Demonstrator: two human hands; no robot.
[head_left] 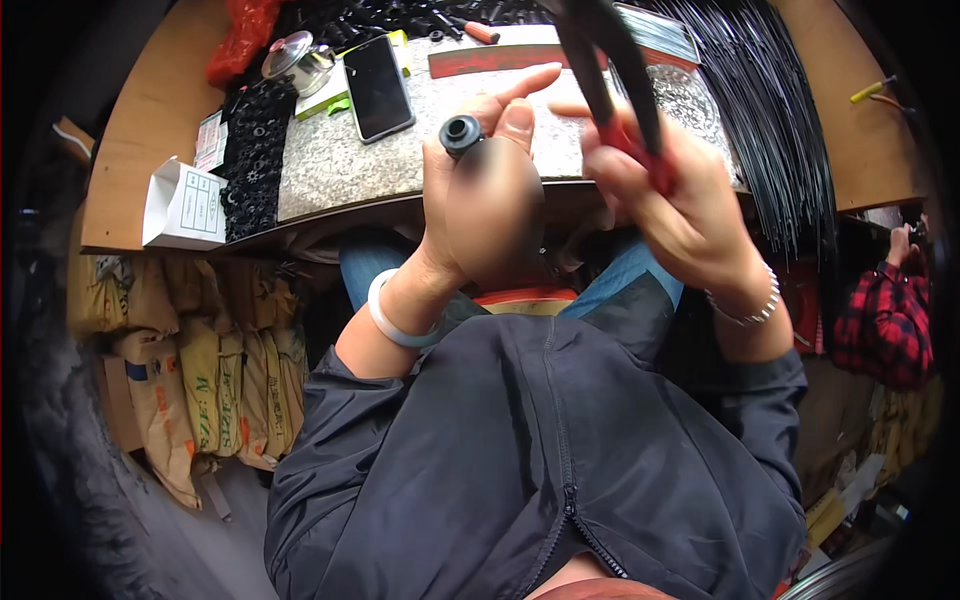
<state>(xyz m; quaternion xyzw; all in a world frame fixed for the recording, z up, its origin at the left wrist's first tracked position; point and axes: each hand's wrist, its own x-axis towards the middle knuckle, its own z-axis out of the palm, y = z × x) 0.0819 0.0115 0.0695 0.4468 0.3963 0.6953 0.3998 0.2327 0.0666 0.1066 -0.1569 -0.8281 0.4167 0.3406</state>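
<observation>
My left hand is raised in front of the table's near edge, partly smeared by a blur. Its fingers are wrapped round a black tubular fitting, whose round, hollow end points up. The rest of that fitting is hidden by the hand. To its right, my right hand grips a plier-like tool by its red part. Two long dark arms of the tool reach up past the top edge of the view, so its far end is out of sight. The tool and the fitting are apart.
A smartphone lies on the pale speckled work mat, near a glass-and-metal jar. Small black parts and a white box are at left; long black rods at right. Sacks stand below left. Another person sits far right.
</observation>
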